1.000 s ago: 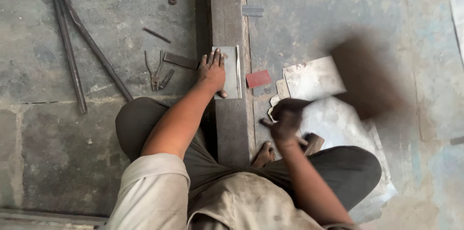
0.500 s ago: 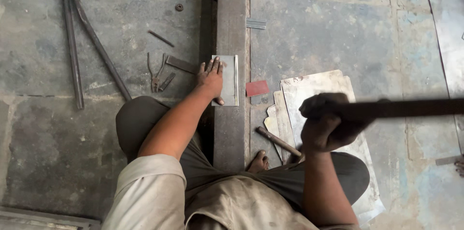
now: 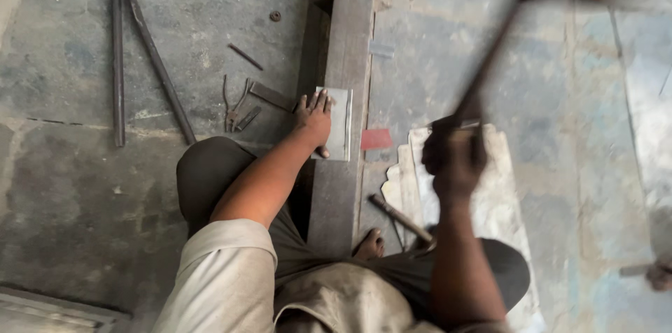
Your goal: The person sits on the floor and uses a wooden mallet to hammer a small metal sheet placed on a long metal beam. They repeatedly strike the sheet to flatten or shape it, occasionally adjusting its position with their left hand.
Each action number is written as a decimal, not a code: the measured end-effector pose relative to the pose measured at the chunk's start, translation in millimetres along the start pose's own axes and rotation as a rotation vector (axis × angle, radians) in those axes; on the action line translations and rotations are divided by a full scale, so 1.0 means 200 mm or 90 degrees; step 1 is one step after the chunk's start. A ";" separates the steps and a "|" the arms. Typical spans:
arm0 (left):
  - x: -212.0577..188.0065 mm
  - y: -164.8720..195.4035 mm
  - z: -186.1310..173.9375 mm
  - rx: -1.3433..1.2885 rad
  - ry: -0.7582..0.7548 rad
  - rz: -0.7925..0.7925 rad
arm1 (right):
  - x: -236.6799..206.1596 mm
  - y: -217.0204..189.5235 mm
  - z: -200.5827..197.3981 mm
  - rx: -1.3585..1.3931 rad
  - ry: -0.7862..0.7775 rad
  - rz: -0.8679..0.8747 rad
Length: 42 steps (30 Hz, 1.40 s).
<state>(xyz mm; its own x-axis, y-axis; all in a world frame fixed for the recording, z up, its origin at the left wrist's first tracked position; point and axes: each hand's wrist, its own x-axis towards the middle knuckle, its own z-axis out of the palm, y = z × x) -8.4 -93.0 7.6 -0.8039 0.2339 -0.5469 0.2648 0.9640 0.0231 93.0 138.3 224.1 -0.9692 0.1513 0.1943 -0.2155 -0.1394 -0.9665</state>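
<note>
The left hand [image 3: 313,119] lies flat with fingers spread on a small metal sheet [image 3: 339,123] on the long beam [image 3: 344,60]. The right hand [image 3: 453,154] has its fingers clamped around the handle of a raised, blurred hammer [image 3: 490,67].

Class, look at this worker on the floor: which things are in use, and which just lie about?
In use: left hand pressing metal sheet on beam; right hand raising blurred tool.
Lying about: long rods, pliers, red scrap.
</note>
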 end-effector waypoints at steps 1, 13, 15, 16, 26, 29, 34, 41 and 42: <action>-0.01 0.00 -0.01 -0.003 -0.006 0.002 | 0.02 -0.10 -0.03 0.125 -0.064 -0.133; -0.06 0.01 -0.04 -0.006 -0.014 0.006 | -0.14 0.56 0.10 -0.720 -0.195 0.269; -0.06 0.01 -0.06 -0.002 -0.026 0.010 | -0.10 0.46 0.09 -0.504 -0.124 0.219; -0.07 0.00 -0.06 -0.008 0.006 0.003 | -0.07 0.36 0.08 -0.397 -0.092 0.195; -0.02 0.02 0.00 -0.032 0.004 0.003 | -0.06 0.05 -0.11 -0.241 0.113 -0.411; -0.01 0.02 0.03 -0.026 0.050 0.013 | -0.18 0.41 -0.05 -0.528 0.019 -0.126; -0.03 -0.02 0.00 -0.025 0.053 0.002 | -0.26 0.58 -0.03 -0.469 -0.086 0.299; 0.03 -0.01 -0.04 -0.080 0.086 0.007 | 0.02 -0.19 -0.26 -0.228 -0.026 -0.434; 0.06 -0.01 -0.03 -0.089 0.124 0.009 | 0.03 -0.29 -0.30 -0.348 0.043 -0.568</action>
<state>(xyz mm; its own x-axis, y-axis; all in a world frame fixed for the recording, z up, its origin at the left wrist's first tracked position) -21.1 -91.0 7.0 -0.8919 0.2544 -0.3740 0.2112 0.9654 0.1530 106.6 206.8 270.2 -0.4727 0.0382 0.8804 -0.7491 0.5087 -0.4243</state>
